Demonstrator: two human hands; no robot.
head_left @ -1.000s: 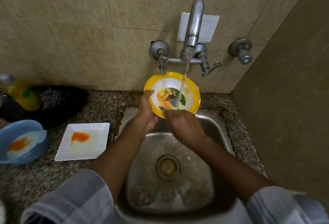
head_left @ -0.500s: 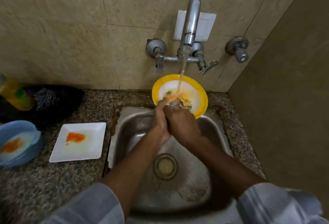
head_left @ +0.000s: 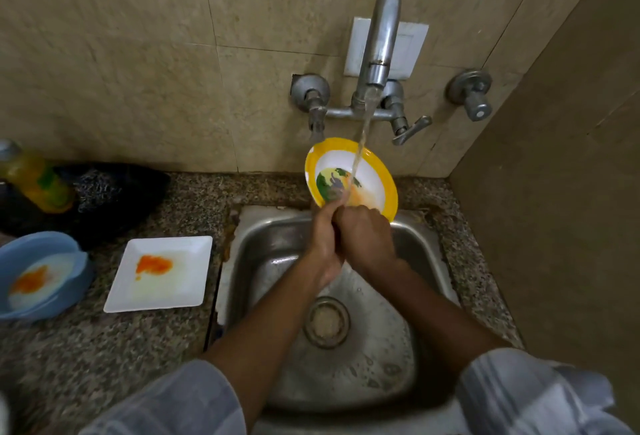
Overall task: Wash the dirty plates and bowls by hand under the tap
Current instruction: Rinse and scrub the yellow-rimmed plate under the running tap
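A yellow-rimmed plate with a green and orange picture is tilted under the running tap, over the back of the steel sink. My left hand grips its lower edge, thumb on the face. My right hand presses against the left one and holds the same edge. Water hits the plate's middle, where an orange smear remains. On the counter lie a white square plate and a blue bowl, both with orange stains.
A yellow dish-soap bottle and a dark scrubber cloth sit at the counter's back left. A second valve is on the wall to the right. A brown side wall closes in the right.
My left hand slid from the plate's left rim to its lower edge beside my right hand. The plate turned, so its picture now sits at the left, and much of the orange smear has washed off.
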